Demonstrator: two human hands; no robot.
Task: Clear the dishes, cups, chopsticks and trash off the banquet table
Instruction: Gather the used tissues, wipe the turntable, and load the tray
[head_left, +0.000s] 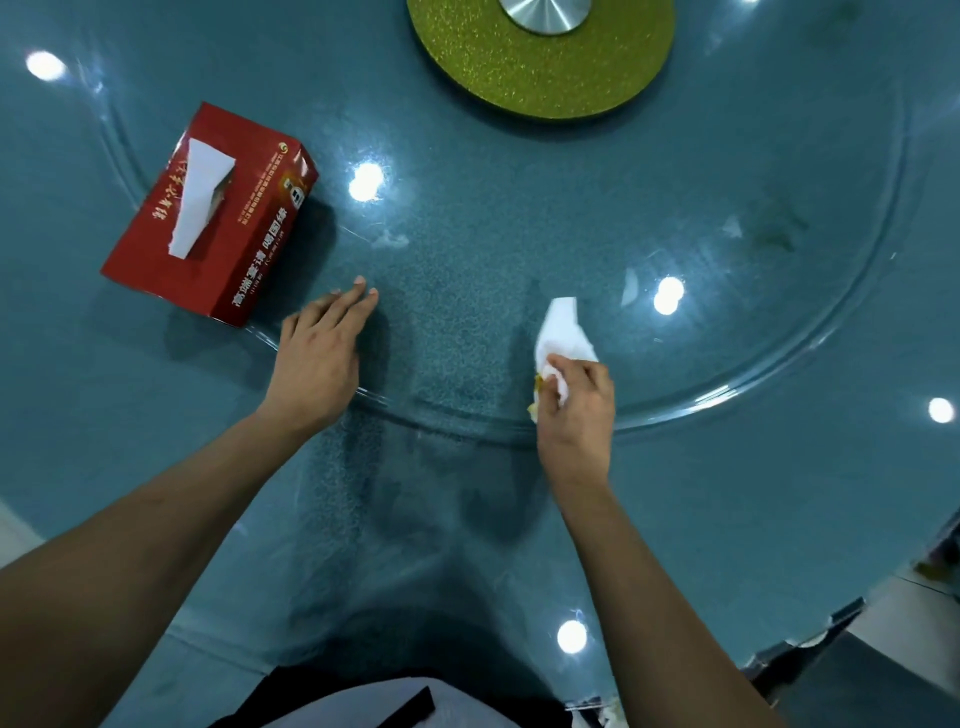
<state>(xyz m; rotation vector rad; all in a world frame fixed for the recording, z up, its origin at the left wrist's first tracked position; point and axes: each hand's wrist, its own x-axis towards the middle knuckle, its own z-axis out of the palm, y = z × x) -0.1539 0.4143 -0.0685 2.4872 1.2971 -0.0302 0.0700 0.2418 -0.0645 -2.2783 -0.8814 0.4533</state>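
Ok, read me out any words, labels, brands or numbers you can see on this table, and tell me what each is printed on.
Red tissue box, side panel: large white Chinese characters, upside down in this view; not clear enough to quote reliably.
Same box, top face: gold brush-style characters, too stylised to read.
Same box, side panel: small white print and a round gold logo, too small to read.
Nothing else carries text.

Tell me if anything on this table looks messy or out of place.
Yes. The glass turntable shows smears and small white scraps near the middle. The red tissue box sits askew, overhanging the turntable's edge. The right hand grips a stained tissue.
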